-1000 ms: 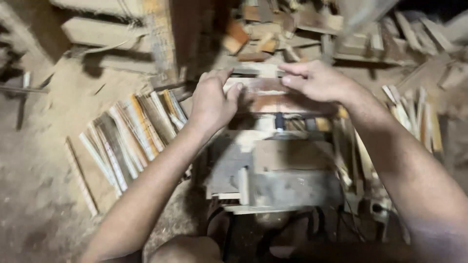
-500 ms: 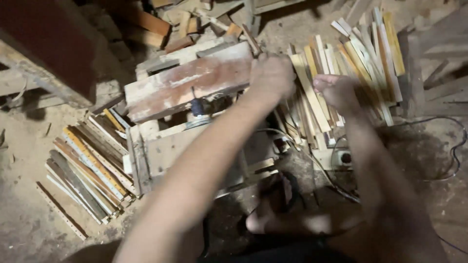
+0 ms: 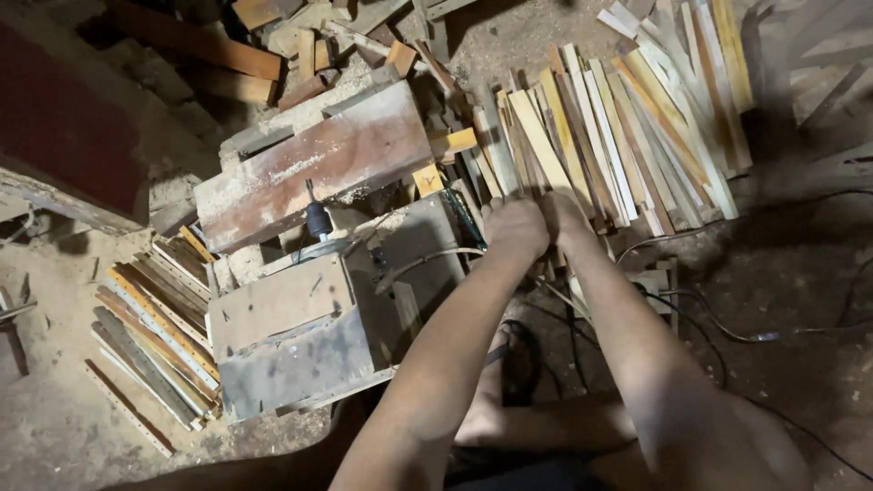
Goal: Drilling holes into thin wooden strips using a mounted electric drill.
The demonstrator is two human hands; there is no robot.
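Both arms reached forward toward one o'clock, close side by side. Left hand (image 3: 515, 227) curled into a loose fist, knuckles up, pressed onto the near ends of the pile of wooden slats (image 3: 607, 127); right hand (image 3: 564, 218) just beside it at three o'clock, also curled and touching the same slat ends. Looked closed around a slat or two, though fingers were hidden beneath the knuckles, so exactly which strips were gripped could not be told. Hands kept together, probably because the strips are thin and long and lift more evenly when taken at one end with both.

Slats fanned from the hands toward twelve and one o'clock, ends roughly lined up nearest the body, seemingly so that each could be drawn off without stretching.

At nine o'clock of the hands, a worn wooden board (image 3: 314, 168) laid slantwise across a small bench machine (image 3: 300, 336), with a dark spindle (image 3: 316, 218) standing upright just below the board's edge; board apparently served as a fence or guide beside the cutter. Sawdust lay on the board.

Farther out at eight o'clock, a second stack of slats (image 3: 150, 327) lay on the dusty ground beside the machine, well apart from the first pile. Black cables (image 3: 727, 327) trailed across the floor at four o'clock. Offcut blocks (image 3: 273, 55) heaped at eleven o'clock.
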